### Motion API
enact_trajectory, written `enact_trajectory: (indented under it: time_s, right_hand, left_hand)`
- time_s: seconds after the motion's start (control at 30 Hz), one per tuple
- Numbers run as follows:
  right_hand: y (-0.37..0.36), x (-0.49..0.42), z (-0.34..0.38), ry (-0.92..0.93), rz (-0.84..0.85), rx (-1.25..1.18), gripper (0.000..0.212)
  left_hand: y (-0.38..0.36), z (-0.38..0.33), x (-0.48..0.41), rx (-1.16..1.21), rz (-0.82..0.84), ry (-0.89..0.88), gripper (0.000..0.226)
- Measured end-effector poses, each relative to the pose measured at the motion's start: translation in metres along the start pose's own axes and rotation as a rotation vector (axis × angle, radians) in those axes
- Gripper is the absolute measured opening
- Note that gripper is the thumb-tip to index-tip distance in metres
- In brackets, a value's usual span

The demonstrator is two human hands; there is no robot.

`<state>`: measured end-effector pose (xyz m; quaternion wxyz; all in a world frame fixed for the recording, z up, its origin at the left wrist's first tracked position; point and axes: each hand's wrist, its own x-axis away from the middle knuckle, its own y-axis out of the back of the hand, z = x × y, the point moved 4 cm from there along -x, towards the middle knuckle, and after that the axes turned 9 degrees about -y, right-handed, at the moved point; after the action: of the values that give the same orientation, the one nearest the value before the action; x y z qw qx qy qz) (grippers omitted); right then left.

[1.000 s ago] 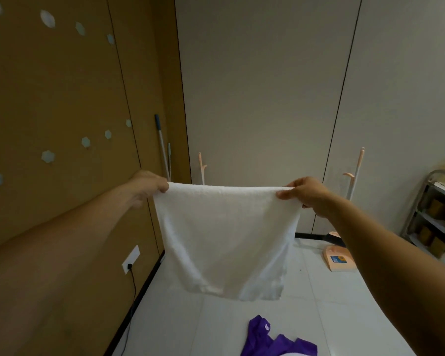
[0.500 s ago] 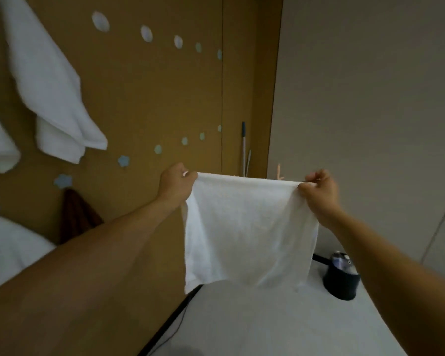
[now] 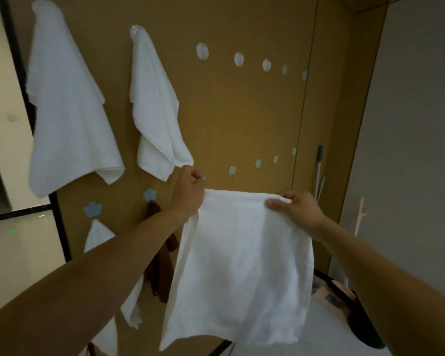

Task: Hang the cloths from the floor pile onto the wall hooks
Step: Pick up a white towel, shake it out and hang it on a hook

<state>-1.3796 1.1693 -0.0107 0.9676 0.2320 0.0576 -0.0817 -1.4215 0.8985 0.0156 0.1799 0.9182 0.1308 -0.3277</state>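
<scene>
A square white terry cloth point(image 3: 242, 265) hangs spread in front of the tan wooden wall panel point(image 3: 242, 119), its top edge stretched between both hands. The left hand point(image 3: 189, 191) is curled tight round the top left corner, just below a hung white towel point(image 3: 154, 106). The right hand point(image 3: 297, 209) pinches the top right corner between thumb and fingers, below a row of bare pale-blue flower-shaped hooks point(image 3: 232, 170).

Brown wall point(image 3: 242, 119) with hung cloths point(image 3: 70, 111)

A blue-tipped pole point(image 3: 319, 165) leans in the corner, a peach stick point(image 3: 360, 217) and a black object point(image 3: 365, 330) near it.
</scene>
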Motion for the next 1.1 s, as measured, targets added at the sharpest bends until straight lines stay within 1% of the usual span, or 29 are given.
enact_trajectory:
  time_s: [0.07,0.13,0.2,0.23,0.27,0.33,0.4,0.5,0.57,0.63,0.73,0.8,0.93,1.0,1.1]
  right_hand:
    - [-0.016,-0.017,0.017,0.029,-0.026,-0.027,0.027]
    - [-0.03,-0.035,0.035,0.059,-0.043,-0.037,0.028]
    - [-0.042,-0.051,0.054,0.112,-0.059,-0.019,0.027]
    - [-0.046,-0.058,0.063,0.142,-0.075,-0.015,0.027]
    - [-0.049,-0.066,0.07,0.169,-0.097,-0.018,0.027]
    - [-0.054,-0.08,0.084,0.204,-0.133,-0.036,0.026]
    - [-0.057,-0.092,0.097,0.236,-0.143,-0.052,0.023]
    - [-0.061,-0.11,0.121,0.32,-0.114,-0.064,0.022]
    - [-0.059,-0.127,0.137,0.359,-0.09,-0.109,0.019]
    - [-0.053,-0.15,0.151,0.385,-0.117,-0.192,0.018]
    - [-0.041,-0.191,0.168,0.428,-0.206,-0.316,0.016]
    - [-0.036,-0.216,0.181,0.465,-0.238,-0.351,0.015]
    - [-0.024,-0.269,0.214,0.571,-0.251,-0.386,0.019]
    - [-0.017,-0.301,0.233,0.614,-0.231,-0.382,0.022]
    - [-0.008,-0.346,0.259,0.657,-0.226,-0.349,0.02]
  left_hand:
    - [0.003,0.001,-0.011,0.014,0.154,-0.007,0.007]
    - [0.006,0.0,-0.019,0.013,0.352,-0.019,0.026]
    - [0.011,-0.001,-0.029,-0.121,0.514,-0.078,0.045]
    - [0.012,0.0,-0.036,-0.205,0.564,-0.122,0.047]
    - [0.013,0.0,-0.044,-0.23,0.574,-0.148,0.046]
    - [0.021,-0.004,-0.062,-0.126,0.497,-0.127,0.05]
    - [0.028,-0.009,-0.081,-0.031,0.389,-0.086,0.046]
    - [0.027,-0.015,-0.107,0.025,0.281,-0.043,0.033]
    - [0.023,-0.019,-0.126,0.048,0.202,-0.015,0.032]
    - [0.019,-0.025,-0.147,0.058,0.133,-0.026,0.03]
    - [0.011,-0.038,-0.182,0.003,0.07,-0.131,0.042]
    - [0.004,-0.047,-0.207,-0.05,0.032,-0.19,0.046]
    - [-0.008,-0.066,-0.264,-0.15,-0.07,-0.29,0.045]
    - [-0.01,-0.07,-0.297,-0.191,-0.132,-0.302,0.043]
    - [-0.013,-0.071,-0.344,-0.278,-0.212,-0.288,0.037]
